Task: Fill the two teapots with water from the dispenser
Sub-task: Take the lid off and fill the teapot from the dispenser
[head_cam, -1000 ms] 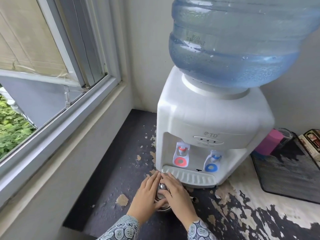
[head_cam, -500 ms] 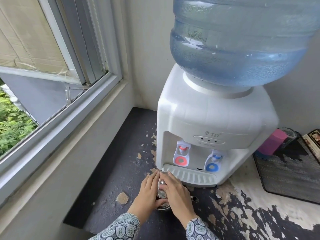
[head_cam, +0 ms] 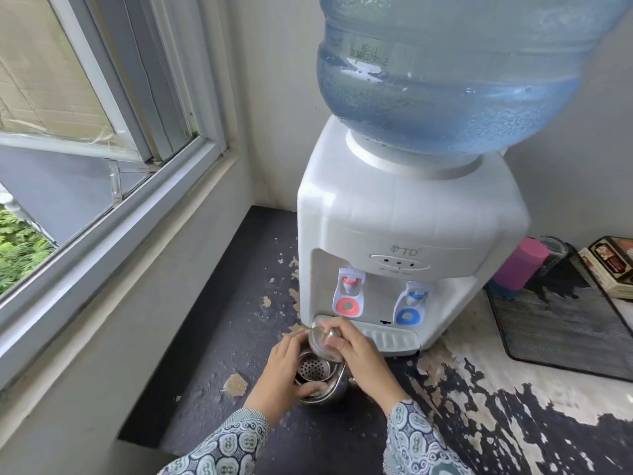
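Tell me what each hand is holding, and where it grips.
The right hand holds the lid by its knob, lifted and tilted off the teapot. The left hand grips the teapot around its body.

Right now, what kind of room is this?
Probably a home kitchen or pantry corner. A water dispenser with a big blue bottle stands on a worn counter beside a window, and hands are opening a metal teapot.
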